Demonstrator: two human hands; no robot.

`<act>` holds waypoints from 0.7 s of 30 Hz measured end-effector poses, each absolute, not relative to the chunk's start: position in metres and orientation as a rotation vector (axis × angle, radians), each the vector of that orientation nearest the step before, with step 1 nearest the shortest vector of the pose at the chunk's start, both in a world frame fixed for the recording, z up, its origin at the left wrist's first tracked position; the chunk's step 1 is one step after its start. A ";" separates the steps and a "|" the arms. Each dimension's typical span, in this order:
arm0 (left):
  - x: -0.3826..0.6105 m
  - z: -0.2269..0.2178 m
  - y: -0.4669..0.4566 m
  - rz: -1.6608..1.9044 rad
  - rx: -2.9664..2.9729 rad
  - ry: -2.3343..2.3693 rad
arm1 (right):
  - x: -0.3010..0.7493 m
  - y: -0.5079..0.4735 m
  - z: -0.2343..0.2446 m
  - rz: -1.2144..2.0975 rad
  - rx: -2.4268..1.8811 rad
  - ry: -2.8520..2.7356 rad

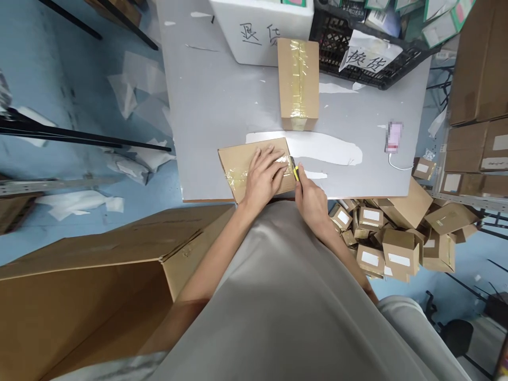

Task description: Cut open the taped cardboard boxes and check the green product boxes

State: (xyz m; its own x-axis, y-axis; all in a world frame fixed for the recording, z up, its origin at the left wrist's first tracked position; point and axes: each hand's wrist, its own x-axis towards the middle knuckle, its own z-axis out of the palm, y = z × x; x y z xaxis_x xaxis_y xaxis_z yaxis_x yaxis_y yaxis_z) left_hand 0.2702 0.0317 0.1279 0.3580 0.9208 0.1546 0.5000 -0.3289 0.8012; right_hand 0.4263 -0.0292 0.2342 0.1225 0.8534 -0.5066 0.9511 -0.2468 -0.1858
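Observation:
A taped cardboard box [234, 159] lies at the front edge of the grey table, turned slightly. My left hand [262, 177] rests flat on its top with the fingers stretched out over the clear tape. In my right hand [311, 203] is a yellow and black utility knife [295, 168], its front end against the right side of the box. The blade itself is too small to make out. Behind stands a second cardboard box [288, 79], sealed with yellowish tape down its middle.
On the table [222, 100] are a white bin [262, 37], a black crate [337, 61] full of packages and a pink phone-like device [394, 136] with a cable. A large open carton [115, 248] stands left; small boxes [399, 248] are piled on the right.

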 end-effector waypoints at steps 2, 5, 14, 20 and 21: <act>0.270 0.126 0.031 0.826 1.956 1.220 | 0.422 -0.027 0.236 -0.766 2.193 1.781; 0.271 0.124 0.030 0.851 1.944 1.209 | 0.414 -0.023 0.242 -0.725 2.154 1.724; 0.273 0.117 0.023 0.886 1.907 1.210 | 0.375 -0.012 0.264 -0.551 2.006 1.543; 0.273 0.117 0.024 0.879 1.917 1.201 | 0.375 -0.038 0.278 -0.621 1.945 1.431; 0.271 0.119 0.023 0.873 1.920 1.194 | 0.377 -0.043 0.282 -0.645 1.946 1.429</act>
